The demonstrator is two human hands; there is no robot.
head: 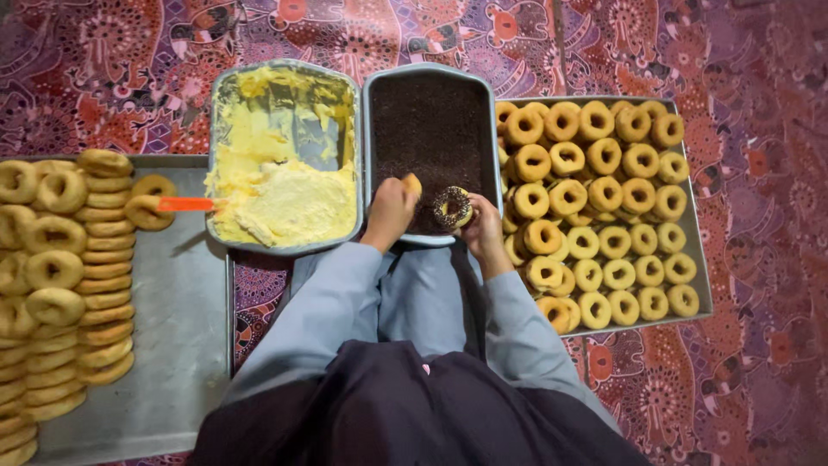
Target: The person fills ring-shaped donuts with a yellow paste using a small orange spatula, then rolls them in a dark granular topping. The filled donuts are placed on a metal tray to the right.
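Grey metal tray (185, 345) at nine o'clock carries stacks of plain rings (78, 285), and an orange-handled spatula (185, 204) bridges from it into the cream pan (285, 86), where yellow cream is pushed toward the near wall. Just right of that, touching it, sits the sprinkle pan (431, 112), full of dark sprinkles.

Left hand (390, 211) is closed around a plain piece (413, 184) at the pan's near edge. Right hand (483, 226), at one o'clock from the lap, pinches a coated doughnut (452, 207) by its rim, tilted over the same edge.

To do this well, I judge the fingers should stay on the bare rim and off the sprinkled face, the ring should be kept over the pan so loose bits fall back in, and the coated side should stay up.

At three o'clock the right tray (699, 276) is packed with rows of plain doughnuts (604, 194), some overlapping near the hand. Little bare metal shows there, so a finished ring has scant room. The spatula handle juts out at ten o'clock, easy to knock. A patterned cloth (759, 173) lies under everything.
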